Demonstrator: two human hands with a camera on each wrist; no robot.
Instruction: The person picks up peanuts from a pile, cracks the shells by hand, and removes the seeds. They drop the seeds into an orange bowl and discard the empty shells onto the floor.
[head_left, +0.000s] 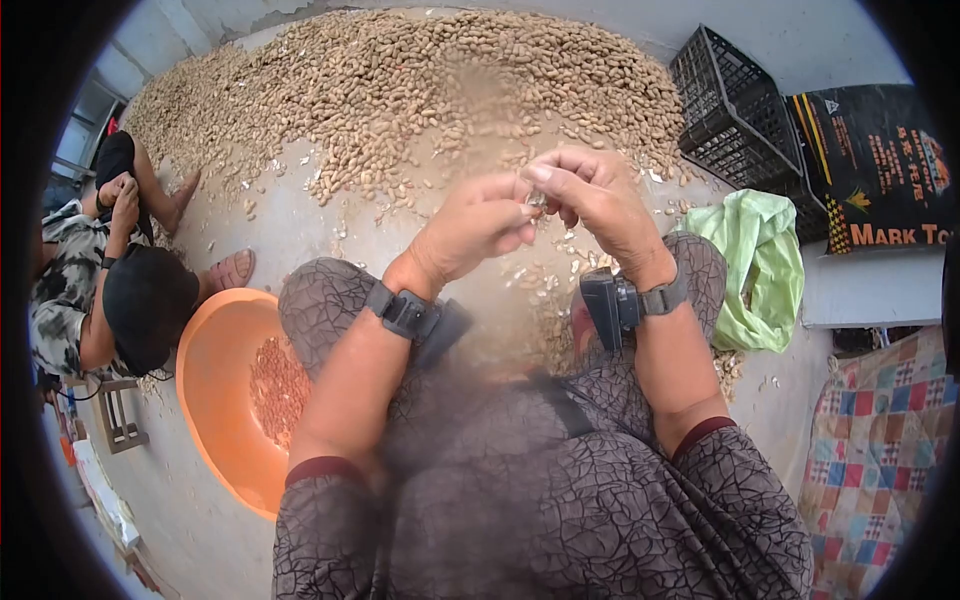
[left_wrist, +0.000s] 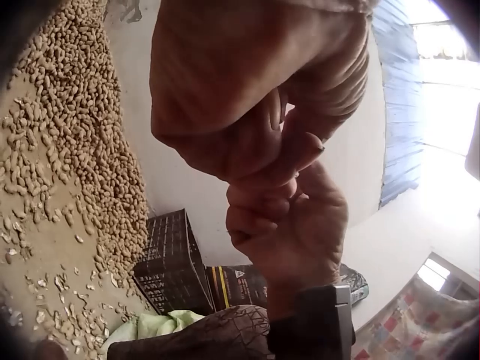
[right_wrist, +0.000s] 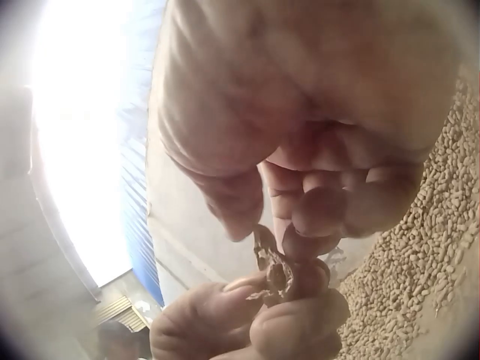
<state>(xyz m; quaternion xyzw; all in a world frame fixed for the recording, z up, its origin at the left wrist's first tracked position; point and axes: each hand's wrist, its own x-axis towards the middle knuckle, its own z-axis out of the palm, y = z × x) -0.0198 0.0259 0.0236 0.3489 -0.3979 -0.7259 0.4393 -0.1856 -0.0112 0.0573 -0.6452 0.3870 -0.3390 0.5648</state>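
Both hands meet above the floor between the knees, fingertips close together. In the right wrist view a cracked, ragged peanut shell [right_wrist: 276, 271] is pinched by the left hand [right_wrist: 247, 322], its upper end against the fingertips of the right hand [right_wrist: 300, 97]. The head view shows the left hand [head_left: 478, 225] and the right hand [head_left: 600, 205] with the small shell [head_left: 537, 202] between them. In the left wrist view the left hand [left_wrist: 255, 90] covers the shell, and the right hand [left_wrist: 296, 225] is behind it.
A large peanut heap [head_left: 400, 90] lies by the wall, with scattered shells below. An orange basin [head_left: 215, 350] holds reddish kernels. A seated person [head_left: 150, 300] is at left. Black crates [head_left: 735, 110], a green bag [head_left: 760, 270] and a black sack [head_left: 880, 170] stand right.
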